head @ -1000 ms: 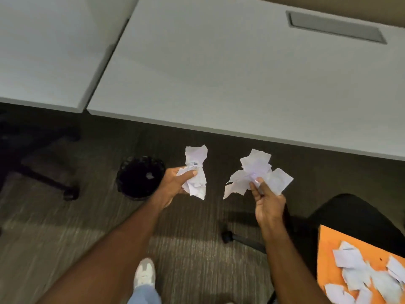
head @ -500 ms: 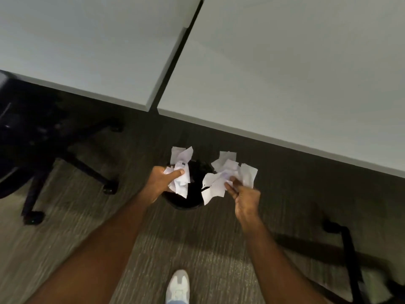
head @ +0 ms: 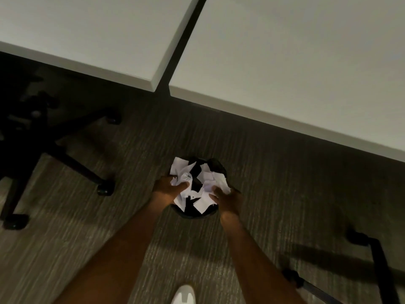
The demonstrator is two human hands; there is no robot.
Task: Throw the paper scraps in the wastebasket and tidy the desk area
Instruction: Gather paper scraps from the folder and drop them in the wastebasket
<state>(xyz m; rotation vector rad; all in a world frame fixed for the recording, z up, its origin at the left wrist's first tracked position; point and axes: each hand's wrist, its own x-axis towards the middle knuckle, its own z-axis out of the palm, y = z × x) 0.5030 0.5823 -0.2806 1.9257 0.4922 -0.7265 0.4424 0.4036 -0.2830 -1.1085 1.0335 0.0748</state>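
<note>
A round black wastebasket (head: 213, 165) stands on the carpet in front of the desks. Both my hands hover right over its opening. My left hand (head: 167, 189) grips a crumpled bunch of white paper scraps (head: 180, 172) over the basket's left side. My right hand (head: 228, 199) holds another bunch of white paper scraps (head: 211, 183) over the right side. The scraps and hands hide most of the basket's inside.
Two pale desk tops (head: 295, 62) meet at a dark gap above the basket. A black office chair base (head: 65, 159) with castors stands at left. Another chair's leg and castor (head: 377, 255) is at lower right. My white shoe (head: 184, 295) shows at the bottom.
Both hands have moved forward and down with their scraps, from beside the wastebasket to directly over its opening. The view has swung left, so the orange sheet with scraps is out of sight.
</note>
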